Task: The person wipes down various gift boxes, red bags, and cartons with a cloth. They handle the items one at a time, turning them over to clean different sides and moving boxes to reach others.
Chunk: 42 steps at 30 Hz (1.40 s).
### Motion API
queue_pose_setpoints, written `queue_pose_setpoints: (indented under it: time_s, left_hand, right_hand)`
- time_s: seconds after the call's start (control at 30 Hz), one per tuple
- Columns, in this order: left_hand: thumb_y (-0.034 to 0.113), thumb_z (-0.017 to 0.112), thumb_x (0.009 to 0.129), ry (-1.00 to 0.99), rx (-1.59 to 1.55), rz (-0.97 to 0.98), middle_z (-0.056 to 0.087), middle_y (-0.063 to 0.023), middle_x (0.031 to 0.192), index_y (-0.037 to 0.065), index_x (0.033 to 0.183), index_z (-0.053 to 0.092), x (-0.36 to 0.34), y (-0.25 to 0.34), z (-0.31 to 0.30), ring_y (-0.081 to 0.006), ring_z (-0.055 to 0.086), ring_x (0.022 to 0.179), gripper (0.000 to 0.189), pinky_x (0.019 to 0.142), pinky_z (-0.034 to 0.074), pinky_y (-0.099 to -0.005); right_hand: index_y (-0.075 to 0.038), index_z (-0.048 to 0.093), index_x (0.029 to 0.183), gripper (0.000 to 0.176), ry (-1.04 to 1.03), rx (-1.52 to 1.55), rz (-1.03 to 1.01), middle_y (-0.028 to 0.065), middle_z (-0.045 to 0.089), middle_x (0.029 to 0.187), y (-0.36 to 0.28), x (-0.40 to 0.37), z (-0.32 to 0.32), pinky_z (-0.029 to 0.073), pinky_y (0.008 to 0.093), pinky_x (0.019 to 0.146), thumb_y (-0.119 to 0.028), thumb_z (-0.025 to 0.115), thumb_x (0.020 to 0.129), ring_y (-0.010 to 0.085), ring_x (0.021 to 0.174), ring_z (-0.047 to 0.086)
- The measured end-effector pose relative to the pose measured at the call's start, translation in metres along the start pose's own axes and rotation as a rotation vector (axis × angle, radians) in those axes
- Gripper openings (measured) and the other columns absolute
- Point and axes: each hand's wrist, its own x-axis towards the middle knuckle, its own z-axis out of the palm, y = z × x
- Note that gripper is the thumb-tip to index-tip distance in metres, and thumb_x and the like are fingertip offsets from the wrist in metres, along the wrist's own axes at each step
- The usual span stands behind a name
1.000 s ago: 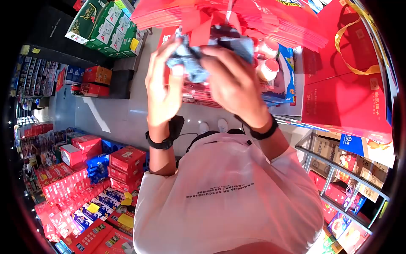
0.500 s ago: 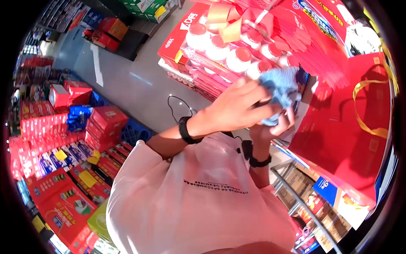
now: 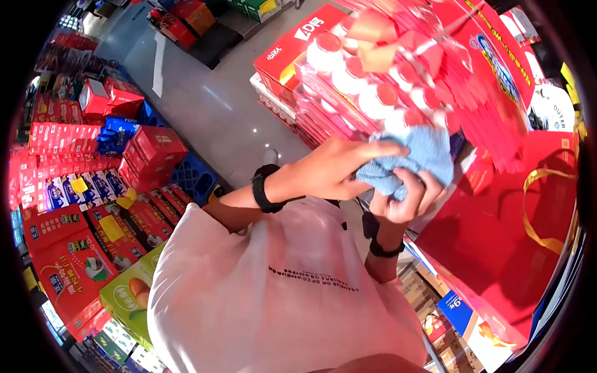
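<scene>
A crumpled light blue cloth is bunched between my two hands, near the edge of the stacked goods. My left hand reaches in from the left and grips the cloth's left side. Wrapped round the lower part of the cloth are the curled fingers of my right hand. Just beyond the cloth stand white bottles with red caps in clear wrap. A fan of red packets or strips lies beside them.
A large red box or bag with a yellow ribbon handle is at the right. Stacked red cartons and a blue crate fill the left. Grey floor runs between the displays.
The cloth has become more bunched up, and my right hand's fingers now curl over its front. The view has shifted, with the bottles and red box appearing lower in the frame.
</scene>
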Motion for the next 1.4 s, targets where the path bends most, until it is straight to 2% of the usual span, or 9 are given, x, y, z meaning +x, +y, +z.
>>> queue_pose_setpoints:
  time_s: [0.13, 0.37, 0.6, 0.8, 0.93, 0.97, 1.07, 1.2, 1.4]
  left_hand:
    - [0.002, 0.067, 0.072, -0.069, -0.059, -0.073, 0.067, -0.0136, 0.082, 0.016, 0.131, 0.057, -0.018, -0.016, -0.008, -0.0326, 0.067, 0.068, 0.061, 0.058, 0.051, -0.0395]
    - [0.012, 0.069, 0.079, -0.028, 0.007, 0.107, 0.063, -0.0158, 0.075, 0.005, 0.111, 0.063, -0.001, -0.020, -0.060, -0.0356, 0.064, 0.065, 0.033, 0.057, 0.049, -0.0430]
    - [0.008, 0.064, 0.077, -0.333, 0.028, -0.080, 0.060, -0.0182, 0.072, 0.001, 0.106, 0.062, -0.039, -0.069, -0.153, -0.0379, 0.063, 0.068, 0.030, 0.065, 0.050, -0.0423]
    - [0.001, 0.056, 0.077, -0.206, 0.057, -0.197, 0.061, -0.0248, 0.110, 0.003, 0.124, 0.056, -0.080, -0.130, -0.235, -0.0460, 0.058, 0.100, 0.048, 0.086, 0.049, -0.0474]
    - [-0.005, 0.050, 0.078, -0.094, 0.114, -0.293, 0.051, -0.0287, 0.130, 0.005, 0.139, 0.047, -0.062, -0.157, -0.261, -0.0498, 0.050, 0.116, 0.062, 0.099, 0.044, -0.0497]
    - [-0.005, 0.052, 0.078, -0.039, 0.205, -0.101, 0.051, -0.0307, 0.129, 0.004, 0.137, 0.049, -0.050, -0.171, -0.263, -0.0495, 0.050, 0.116, 0.060, 0.099, 0.044, -0.0505]
    - [-0.006, 0.051, 0.079, -0.204, 0.081, -0.261, 0.051, -0.0250, 0.130, 0.002, 0.138, 0.049, -0.033, -0.205, -0.262, -0.0454, 0.047, 0.124, 0.059, 0.103, 0.041, -0.0474]
    - [0.011, 0.060, 0.081, -0.492, 0.530, -0.056, 0.055, -0.0203, 0.130, 0.005, 0.128, 0.059, -0.045, -0.212, -0.220, -0.0362, 0.046, 0.130, 0.047, 0.114, 0.027, -0.0585]
    - [0.019, 0.063, 0.081, -0.437, 0.611, 0.096, 0.057, -0.0204, 0.130, 0.006, 0.129, 0.060, -0.070, -0.234, -0.205, -0.0339, 0.048, 0.129, 0.050, 0.114, 0.024, -0.0628]
  right_hand:
    - [-0.015, 0.071, 0.085, 0.010, -0.006, -0.107, -0.020, 0.0048, 0.059, 0.097, -0.009, -0.021, 0.011, 0.035, 0.0490, 0.094, -0.021, 0.068, 0.078, 0.0302, 0.097, 0.052]
    - [-0.007, 0.068, 0.085, 0.026, 0.057, -0.133, -0.090, 0.0093, 0.061, 0.095, -0.034, 0.015, 0.043, 0.042, 0.0466, 0.087, -0.032, 0.065, 0.087, 0.0306, 0.091, 0.054]
    - [-0.006, 0.059, 0.104, 0.026, -0.159, 0.077, -0.127, 0.0116, 0.060, 0.115, -0.089, -0.021, 0.127, 0.045, 0.0468, 0.092, -0.002, 0.065, 0.080, 0.0338, 0.104, 0.059]
    - [-0.003, 0.057, 0.123, 0.046, -0.464, 0.277, 0.148, 0.0181, 0.048, 0.141, -0.150, -0.016, 0.231, 0.043, 0.0475, 0.104, -0.007, 0.070, 0.079, 0.0381, 0.130, 0.050]
    - [-0.004, 0.052, 0.134, 0.058, -0.239, 0.377, 0.244, 0.0243, 0.039, 0.148, -0.154, 0.005, 0.309, 0.041, 0.0491, 0.108, -0.001, 0.069, 0.079, 0.0418, 0.134, 0.045]
    - [-0.006, 0.051, 0.138, 0.064, -0.287, 0.298, 0.270, 0.0249, 0.039, 0.147, -0.153, 0.022, 0.317, 0.042, 0.0482, 0.107, 0.003, 0.067, 0.077, 0.0430, 0.132, 0.046]
    - [-0.011, 0.049, 0.143, 0.074, -0.380, 0.175, 0.379, 0.0250, 0.040, 0.144, -0.142, 0.025, 0.330, 0.042, 0.0468, 0.107, 0.009, 0.065, 0.074, 0.0454, 0.128, 0.047]
    - [-0.014, 0.050, 0.143, 0.076, -0.433, -0.018, 0.572, 0.0237, 0.044, 0.137, -0.146, -0.004, 0.302, 0.040, 0.0473, 0.108, 0.011, 0.063, 0.072, 0.0458, 0.126, 0.046]
    - [-0.006, 0.043, 0.145, 0.076, -0.420, -0.254, 0.501, 0.0241, 0.038, 0.147, -0.163, -0.021, 0.301, 0.035, 0.0508, 0.111, 0.003, 0.066, 0.073, 0.0434, 0.134, 0.038]
